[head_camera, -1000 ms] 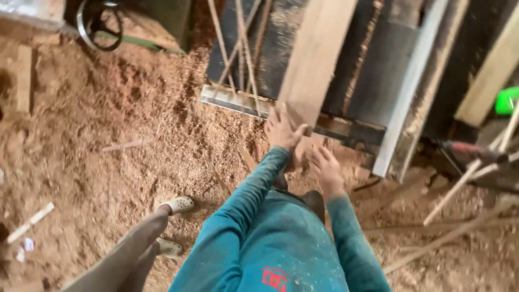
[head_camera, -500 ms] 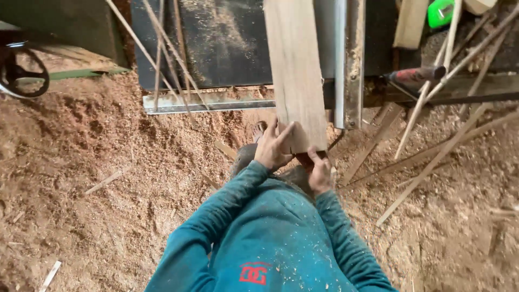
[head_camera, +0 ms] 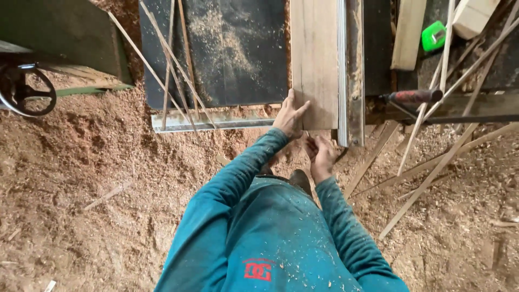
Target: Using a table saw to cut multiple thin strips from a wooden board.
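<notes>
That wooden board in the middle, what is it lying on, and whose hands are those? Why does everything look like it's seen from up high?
The picture comes from a camera worn on a person's head, looking down, so you see their teal sleeves and both hands from above. The wooden board lies flat on a dark machine table dusted with sawdust, right beside a long metal guide rail. The left hand rests spread on the board's near end. The right hand is just below that end; whether it touches the board cannot be told. Thin wood strips lean across the table's left side. To the right are more sticks, a green object and a tool with a red handle. At far left sits a black handwheel. The ground is thick with reddish sawdust.
</notes>
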